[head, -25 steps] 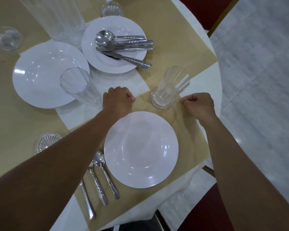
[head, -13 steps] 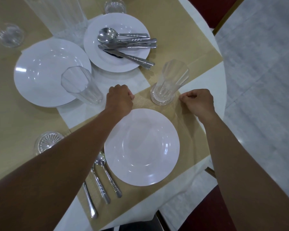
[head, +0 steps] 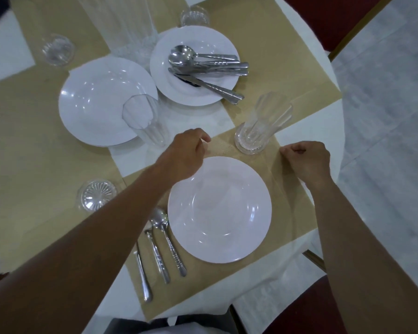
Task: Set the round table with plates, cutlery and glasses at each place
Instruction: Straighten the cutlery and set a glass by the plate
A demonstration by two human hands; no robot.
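A white plate (head: pixel 219 209) lies on the tan placemat (head: pixel 287 201) nearest me. A spoon and two other pieces of cutlery (head: pixel 164 249) lie to its left. A clear ribbed glass (head: pixel 258 133) stands at the mat's far edge. My left hand (head: pixel 186 153) is pinched on the mat's far left corner, beside the plate's rim. My right hand (head: pixel 304 160) is pinched on the far right corner, to the right of the glass. Further back, a second plate (head: pixel 162 66) holds a pile of cutlery (head: pixel 203 68), and a third plate (head: pixel 92 100) lies empty.
A tall glass (head: pixel 145 121) stands in front of the empty plate. Small glasses stand at lower left (head: pixel 97 195), upper left (head: pixel 58 49) and the far edge (head: pixel 194 16). A tall clear vessel (head: pixel 121 25) rises at the back. Red chairs (head: pixel 311 18) flank the table's right edge (head: pixel 323 145).
Both hands stay pinched on the placemat's far corners. The mat, with its plate and glass, seems to have slid slightly away from me. The view has shifted.
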